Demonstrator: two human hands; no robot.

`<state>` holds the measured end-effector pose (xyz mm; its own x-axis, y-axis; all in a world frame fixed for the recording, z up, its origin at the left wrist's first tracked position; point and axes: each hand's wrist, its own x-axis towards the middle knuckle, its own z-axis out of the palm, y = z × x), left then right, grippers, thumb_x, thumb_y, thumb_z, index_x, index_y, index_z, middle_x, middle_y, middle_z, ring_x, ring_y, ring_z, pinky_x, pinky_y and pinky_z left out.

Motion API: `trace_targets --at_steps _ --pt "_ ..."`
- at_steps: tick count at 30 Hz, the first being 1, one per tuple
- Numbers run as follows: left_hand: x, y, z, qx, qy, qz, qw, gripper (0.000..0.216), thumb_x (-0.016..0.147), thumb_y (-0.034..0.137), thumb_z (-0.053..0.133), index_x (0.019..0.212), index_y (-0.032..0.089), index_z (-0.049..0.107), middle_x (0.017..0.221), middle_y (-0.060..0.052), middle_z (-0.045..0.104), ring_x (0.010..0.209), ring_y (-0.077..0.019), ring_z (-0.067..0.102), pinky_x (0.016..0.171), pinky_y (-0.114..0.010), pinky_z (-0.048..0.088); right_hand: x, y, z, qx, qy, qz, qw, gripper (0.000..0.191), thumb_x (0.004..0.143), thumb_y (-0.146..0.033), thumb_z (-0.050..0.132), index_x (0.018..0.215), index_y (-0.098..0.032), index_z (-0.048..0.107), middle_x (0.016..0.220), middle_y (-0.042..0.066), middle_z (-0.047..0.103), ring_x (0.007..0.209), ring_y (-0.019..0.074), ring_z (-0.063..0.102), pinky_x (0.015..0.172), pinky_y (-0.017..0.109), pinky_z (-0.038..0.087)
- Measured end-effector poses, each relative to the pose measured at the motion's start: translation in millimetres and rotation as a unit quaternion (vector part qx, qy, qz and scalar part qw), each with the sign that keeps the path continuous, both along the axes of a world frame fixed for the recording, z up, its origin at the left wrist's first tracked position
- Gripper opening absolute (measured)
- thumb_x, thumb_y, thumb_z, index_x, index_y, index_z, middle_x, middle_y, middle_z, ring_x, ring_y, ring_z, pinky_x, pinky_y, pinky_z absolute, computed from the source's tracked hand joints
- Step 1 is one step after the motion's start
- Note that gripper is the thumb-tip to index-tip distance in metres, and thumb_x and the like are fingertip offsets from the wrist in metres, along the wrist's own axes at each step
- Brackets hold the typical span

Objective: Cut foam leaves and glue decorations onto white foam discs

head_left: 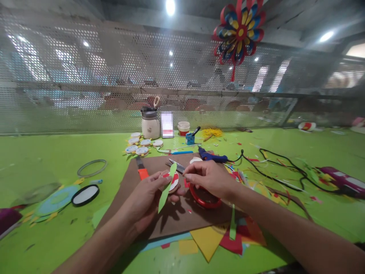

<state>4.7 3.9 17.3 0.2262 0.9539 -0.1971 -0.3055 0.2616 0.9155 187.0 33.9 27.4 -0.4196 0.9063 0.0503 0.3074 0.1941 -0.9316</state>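
My left hand (146, 196) is closed on a small round disc (175, 183) with red and white on its face. In the same grip, a pointed light-green paper strip (164, 198) lies slanted across the disc. Just to the right, my right hand (209, 177) has thumb and forefinger pinched together; whatever may be between them is too small to make out. Beneath it, red-handled scissors (205, 202) rest on a brown board (125, 201), blades toward the upper left. An orange cutter knife (143, 174) lies at the board's upper left.
Behind the board are a blue glue gun (212, 156), a white jug (150, 126), a blue jar (190, 139) and several small discs (142, 150). Paper scraps (209, 241) lie in front. A black cable (270, 182) crosses the right side; a black-rimmed round piece (85, 195) lies left.
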Motion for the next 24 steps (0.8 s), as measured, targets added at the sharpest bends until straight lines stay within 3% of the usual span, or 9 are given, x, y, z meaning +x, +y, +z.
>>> trace_targets --at_steps 9,12,17,21,24 --pt "-6 1 -1.0 -0.02 -0.03 0.014 0.999 0.008 0.079 0.02 0.069 0.086 0.016 0.069 0.073 -0.004 0.067 0.064 -0.0123 0.063 0.06 -0.02 0.054 0 2 3.2 0.0 0.009 -0.005 1.0 0.007 0.084 -0.012 0.059 0.082 -0.013 0.066 0.067 -0.001 0.06 0.056 0.0072 0.052 0.056 0.021 0.04" --pt "-5 1 1.3 0.004 0.004 0.007 1.0 0.011 0.08 0.02 0.067 0.09 0.016 0.067 0.067 -0.004 0.066 0.057 -0.0132 0.06 0.054 -0.022 0.053 2 3 0.8 -0.008 0.043 -0.002 0.999 0.008 0.083 -0.011 0.058 0.08 -0.013 0.065 0.068 -0.002 0.06 0.057 0.0072 0.052 0.057 0.021 0.042" --pt "0 -3 3.1 0.026 0.017 -0.009 0.999 0.018 0.079 0.018 0.068 0.097 0.016 0.065 0.07 -0.005 0.068 0.061 -0.0147 0.062 0.058 -0.024 0.053 3 6 -0.8 -0.061 0.14 -0.01 0.988 0.004 0.081 -0.016 0.062 0.084 -0.016 0.065 0.073 0.001 0.063 0.065 0.0111 0.058 0.061 0.024 0.047" --pt "1 -8 5.5 0.025 0.012 -0.055 0.998 0.012 0.081 0.02 0.067 0.092 0.017 0.066 0.07 -0.006 0.069 0.059 -0.0135 0.062 0.057 -0.022 0.051 6 8 -0.8 -0.086 0.209 0.048 0.973 0.02 0.078 -0.017 0.064 0.098 -0.018 0.064 0.08 0.002 0.065 0.069 0.013 0.061 0.064 0.027 0.049" --pt "0 -11 9.0 0.016 0.005 -0.104 0.994 0.01 0.082 0.024 0.066 0.088 0.016 0.066 0.062 -0.005 0.067 0.053 -0.0129 0.06 0.05 -0.019 0.047 11 9 0.8 0.001 0.188 0.127 0.974 0.038 0.074 -0.009 0.063 0.11 -0.022 0.063 0.097 0.003 0.063 0.084 0.0137 0.06 0.075 0.028 0.049"
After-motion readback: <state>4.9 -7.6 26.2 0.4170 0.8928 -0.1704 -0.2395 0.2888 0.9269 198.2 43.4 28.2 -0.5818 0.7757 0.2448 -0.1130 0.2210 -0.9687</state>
